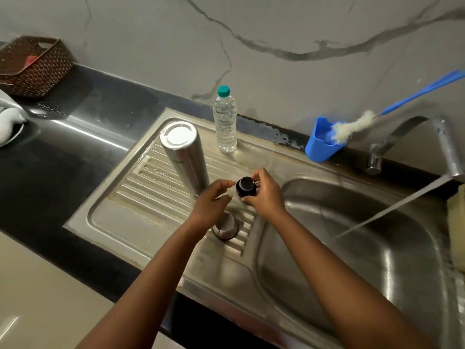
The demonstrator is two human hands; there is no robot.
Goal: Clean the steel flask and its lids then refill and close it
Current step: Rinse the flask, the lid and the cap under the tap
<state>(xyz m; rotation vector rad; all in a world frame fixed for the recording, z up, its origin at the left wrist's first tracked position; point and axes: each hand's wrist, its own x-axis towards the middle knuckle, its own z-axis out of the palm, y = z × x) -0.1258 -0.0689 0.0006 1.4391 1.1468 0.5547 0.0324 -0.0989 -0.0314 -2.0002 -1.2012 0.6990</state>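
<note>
The steel flask (183, 157) stands upside down on the ribbed drainboard (141, 187), its flat base facing up. My right hand (264, 195) grips a small black inner lid (246, 186) between thumb and fingers, just right of the flask. My left hand (214, 200) hovers beside the lid with fingers loosely curled and holds nothing. Below my left wrist a steel cup lid (225, 226) sits on the drainboard, partly hidden by my arm.
A clear water bottle (224, 120) with a green cap stands behind the flask. A blue holder (320, 144) carries a bottle brush (352, 127). The tap (445, 144) runs water into the sink basin (352, 248). A brown basket (32, 64) sits far left on the black counter.
</note>
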